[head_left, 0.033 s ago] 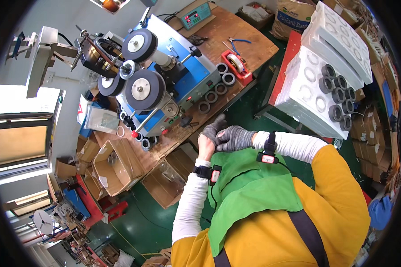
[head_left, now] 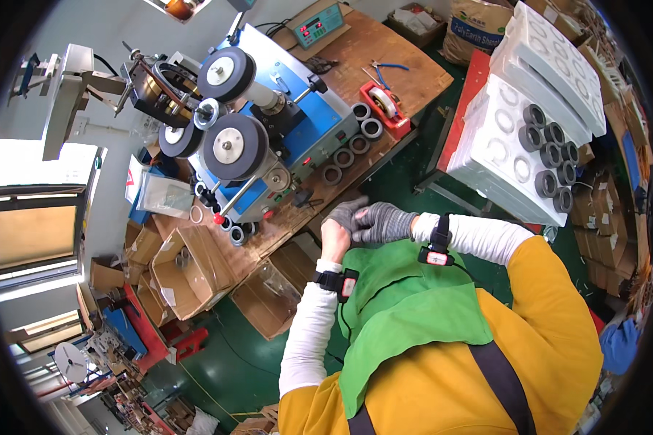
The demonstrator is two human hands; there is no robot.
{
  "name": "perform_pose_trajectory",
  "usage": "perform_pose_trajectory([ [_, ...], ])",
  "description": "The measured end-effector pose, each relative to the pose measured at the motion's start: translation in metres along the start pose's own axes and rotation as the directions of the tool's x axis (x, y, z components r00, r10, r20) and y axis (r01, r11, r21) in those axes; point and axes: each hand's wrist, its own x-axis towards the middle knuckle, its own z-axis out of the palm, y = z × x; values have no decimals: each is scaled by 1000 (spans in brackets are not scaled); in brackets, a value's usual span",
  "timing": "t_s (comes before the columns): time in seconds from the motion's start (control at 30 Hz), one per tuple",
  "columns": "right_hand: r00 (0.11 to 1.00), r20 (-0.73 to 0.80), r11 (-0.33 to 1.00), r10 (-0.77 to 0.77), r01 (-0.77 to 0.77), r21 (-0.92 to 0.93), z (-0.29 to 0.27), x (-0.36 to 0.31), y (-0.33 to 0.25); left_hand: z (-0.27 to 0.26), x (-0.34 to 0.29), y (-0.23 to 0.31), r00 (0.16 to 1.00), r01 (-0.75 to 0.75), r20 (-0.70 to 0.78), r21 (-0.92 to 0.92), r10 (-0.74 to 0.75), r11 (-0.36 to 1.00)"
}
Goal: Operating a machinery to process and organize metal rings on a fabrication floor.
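My left hand [head_left: 343,220] and my right hand [head_left: 383,222], both in grey knit gloves, meet in front of the green apron [head_left: 406,297], near the bench's front edge. The right fingers are closed and press against the left hand around its thumb side. The left fingers are bent, partly covered by the right hand. Whatever lies between the fingers, if anything, is hidden. Beyond the hands stands a blue machine [head_left: 308,134] with large dark rollers [head_left: 233,147]. Several dark rings [head_left: 332,175] sit along the wooden bench [head_left: 363,61] beside it.
To the right, white foam trays [head_left: 479,156] hold several dark rings [head_left: 550,154] on a red-edged stand. A red tape dispenser [head_left: 386,109], blue-handled pliers [head_left: 392,66] and a control box [head_left: 319,26] are on the bench. Cardboard boxes [head_left: 189,272] stand at the left.
The left fingertips have dropped slightly and bent in toward the right hand. The right hand and both forearms look nearly unchanged.
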Motion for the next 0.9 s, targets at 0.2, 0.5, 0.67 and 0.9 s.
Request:
perform_pose_trajectory([
  [0.2, 987, -159, 962, 39, -80, -263, -1, 20, -8, -6, -14, -35, 995, -1, 58, 804, -78, 594],
  [0.5, 971, 129, 976, 200, -209, 64, -1, 21, 9, 4, -23, -58, 973, -197, 169, 963, 158, 183],
  [0.67, 926, 29, 925, -377, 376, 53, 6, 12, 12, 28, -2, 11, 913, -107, 88, 994, -397, -26],
  [0.9, 944, -25, 855, 328, -285, 433, -33, 27, -13, 3, 31, -17, 736, 543, -135, -467, -664, 698],
])
